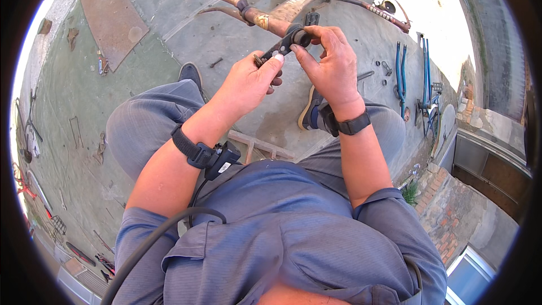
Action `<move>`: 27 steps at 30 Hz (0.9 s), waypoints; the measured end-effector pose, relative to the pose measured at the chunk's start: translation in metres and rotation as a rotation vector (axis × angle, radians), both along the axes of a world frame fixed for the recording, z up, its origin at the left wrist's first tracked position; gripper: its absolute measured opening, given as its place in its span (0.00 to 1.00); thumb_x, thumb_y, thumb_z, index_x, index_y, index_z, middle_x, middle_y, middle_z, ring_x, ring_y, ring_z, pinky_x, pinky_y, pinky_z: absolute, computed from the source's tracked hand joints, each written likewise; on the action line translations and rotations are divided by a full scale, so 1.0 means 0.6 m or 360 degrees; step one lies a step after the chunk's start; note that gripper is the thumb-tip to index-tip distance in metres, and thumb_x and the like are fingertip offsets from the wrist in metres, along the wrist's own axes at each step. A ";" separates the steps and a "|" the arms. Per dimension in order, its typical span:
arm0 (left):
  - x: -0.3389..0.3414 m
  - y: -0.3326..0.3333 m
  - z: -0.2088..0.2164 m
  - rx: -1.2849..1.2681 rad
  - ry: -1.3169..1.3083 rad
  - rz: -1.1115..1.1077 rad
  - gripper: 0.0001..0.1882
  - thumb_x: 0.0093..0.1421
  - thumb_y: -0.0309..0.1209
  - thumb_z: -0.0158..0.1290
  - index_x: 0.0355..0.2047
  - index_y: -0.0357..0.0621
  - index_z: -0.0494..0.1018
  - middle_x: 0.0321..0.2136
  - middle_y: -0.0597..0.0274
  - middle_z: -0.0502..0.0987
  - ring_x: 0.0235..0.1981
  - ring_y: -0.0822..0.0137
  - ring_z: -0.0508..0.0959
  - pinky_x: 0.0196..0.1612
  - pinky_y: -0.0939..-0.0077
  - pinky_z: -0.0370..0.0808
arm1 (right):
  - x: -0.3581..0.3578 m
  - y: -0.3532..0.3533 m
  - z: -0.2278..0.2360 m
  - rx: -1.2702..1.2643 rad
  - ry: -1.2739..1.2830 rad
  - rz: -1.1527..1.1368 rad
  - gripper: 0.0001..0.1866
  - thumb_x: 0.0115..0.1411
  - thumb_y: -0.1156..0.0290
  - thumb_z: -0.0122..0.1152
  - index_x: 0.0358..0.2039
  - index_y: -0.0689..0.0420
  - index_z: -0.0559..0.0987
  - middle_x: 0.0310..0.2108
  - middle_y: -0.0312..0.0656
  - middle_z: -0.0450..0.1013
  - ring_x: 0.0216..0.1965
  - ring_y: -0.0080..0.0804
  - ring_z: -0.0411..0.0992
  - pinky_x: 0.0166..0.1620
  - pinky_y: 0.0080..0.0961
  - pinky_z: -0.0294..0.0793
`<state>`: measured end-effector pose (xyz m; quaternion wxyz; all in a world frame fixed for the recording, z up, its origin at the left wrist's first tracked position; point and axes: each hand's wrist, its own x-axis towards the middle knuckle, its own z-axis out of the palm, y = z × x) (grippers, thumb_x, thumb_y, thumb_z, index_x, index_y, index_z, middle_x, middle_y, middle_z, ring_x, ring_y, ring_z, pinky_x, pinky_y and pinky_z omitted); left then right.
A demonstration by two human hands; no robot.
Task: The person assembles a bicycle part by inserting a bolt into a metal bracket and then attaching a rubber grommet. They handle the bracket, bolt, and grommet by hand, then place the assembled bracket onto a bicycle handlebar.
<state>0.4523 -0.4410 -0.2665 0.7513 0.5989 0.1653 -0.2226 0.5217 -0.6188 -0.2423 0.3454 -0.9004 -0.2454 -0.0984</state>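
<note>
My left hand [252,82] is closed round the lower end of a black metal bracket [275,52], thumb pressed on top. With thumb and fingers, my right hand [332,65] pinches the bracket's round, ring-like end. That end sits against the head tube of a rusty brown bicycle frame [299,4], and whether the two are joined I cannot tell. A worn fork [230,1] points away to the left from the same tube. Just beyond the ring is a dark block [311,18].
On the ground at right lie blue forks [401,70] and small loose parts [387,69]. A bolt [215,62] lies near my left shoe. A rusty sheet [113,17] is at far left. Below my hands, a low wooden frame [259,144] stands between my legs. A brick wall edge [437,197] borders the right.
</note>
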 end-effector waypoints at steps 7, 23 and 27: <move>0.000 0.001 -0.001 -0.0002 -0.0002 -0.0007 0.20 0.70 0.45 0.49 0.44 0.37 0.70 0.39 0.57 0.77 0.41 0.67 0.80 0.41 0.73 0.76 | 0.001 -0.001 -0.003 -0.0187 0.0027 -0.0130 0.22 0.49 0.57 0.75 0.39 0.55 0.79 0.32 0.37 0.74 0.31 0.34 0.74 0.33 0.30 0.74; 0.001 0.001 -0.003 -0.0021 -0.0008 -0.0001 0.21 0.69 0.46 0.50 0.45 0.37 0.71 0.40 0.56 0.77 0.41 0.67 0.80 0.41 0.73 0.76 | 0.002 -0.005 0.001 -0.0349 0.0046 -0.0141 0.20 0.54 0.57 0.71 0.41 0.56 0.79 0.34 0.39 0.75 0.31 0.32 0.74 0.32 0.27 0.74; 0.001 0.002 -0.003 -0.0004 -0.0017 -0.0007 0.22 0.69 0.47 0.50 0.45 0.37 0.71 0.40 0.56 0.77 0.41 0.67 0.80 0.41 0.73 0.76 | 0.005 -0.005 0.002 -0.0101 -0.0154 0.0131 0.20 0.56 0.56 0.71 0.41 0.58 0.79 0.36 0.40 0.75 0.31 0.30 0.75 0.33 0.26 0.75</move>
